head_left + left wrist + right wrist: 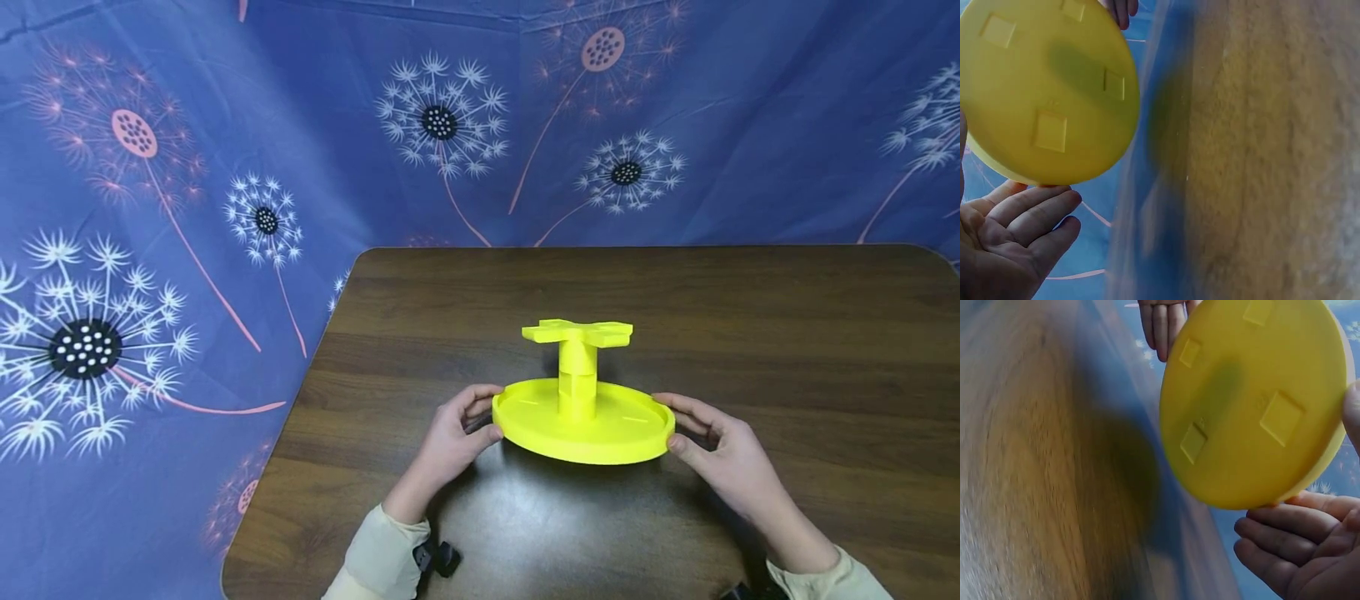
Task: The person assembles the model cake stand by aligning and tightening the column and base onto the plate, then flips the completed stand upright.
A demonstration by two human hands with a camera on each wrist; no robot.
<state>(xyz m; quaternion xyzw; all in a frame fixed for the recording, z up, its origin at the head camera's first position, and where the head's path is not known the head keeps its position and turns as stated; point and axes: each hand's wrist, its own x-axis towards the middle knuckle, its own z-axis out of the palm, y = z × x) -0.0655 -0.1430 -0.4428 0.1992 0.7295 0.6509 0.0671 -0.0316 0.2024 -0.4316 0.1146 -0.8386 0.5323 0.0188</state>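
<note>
A bright yellow round tray with a raised rim carries a central post topped by a flat cross-shaped piece. It is held up off the table, post upright. My left hand grips the left rim and my right hand grips the right rim, each with thumb at the near side and fingers behind. In the left wrist view the tray's underside shows several shallow square recesses; the left fingers reach its edge. The right wrist view shows the same underside beside the right fingers.
A dark brown wooden table with rounded corners lies beneath. Behind it and to the left hangs a blue cloth printed with dandelions. Small black devices are at the left wrist, and another black piece shows near the right wrist.
</note>
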